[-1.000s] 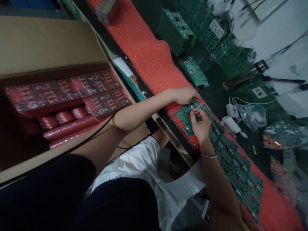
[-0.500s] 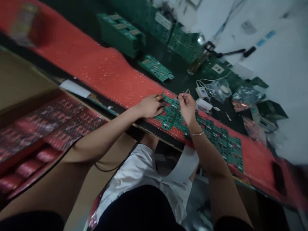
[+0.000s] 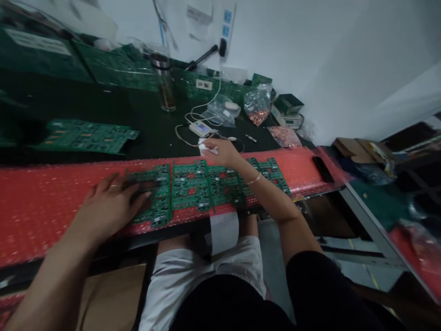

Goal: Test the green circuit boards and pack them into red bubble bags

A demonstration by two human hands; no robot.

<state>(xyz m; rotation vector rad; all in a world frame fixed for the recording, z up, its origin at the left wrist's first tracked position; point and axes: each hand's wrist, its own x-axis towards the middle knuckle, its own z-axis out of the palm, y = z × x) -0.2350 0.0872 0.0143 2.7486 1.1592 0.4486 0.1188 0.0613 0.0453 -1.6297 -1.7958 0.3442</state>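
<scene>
A row of green circuit boards lies on red bubble wrap along the bench's front edge. My left hand rests with fingers spread over the leftmost board, slightly blurred. Beyond the row, my right hand reaches to a white, paper-like piece on the dark bench. Its fingers are closed there, and what they pinch is mostly hidden. Just behind is a small white device with a lit screen; a thin cable loops from it towards my right fingertips.
Another board stack sits at the back left. A clear tumbler stands behind. Bags of copper-coloured parts and a scale are at the back right. A black phone lies at the wrap's right end.
The view has swung right and levelled out. My right hand has left the boards, where it pinched a thin tool, for the white piece. My left hand stays at the leftmost board.
</scene>
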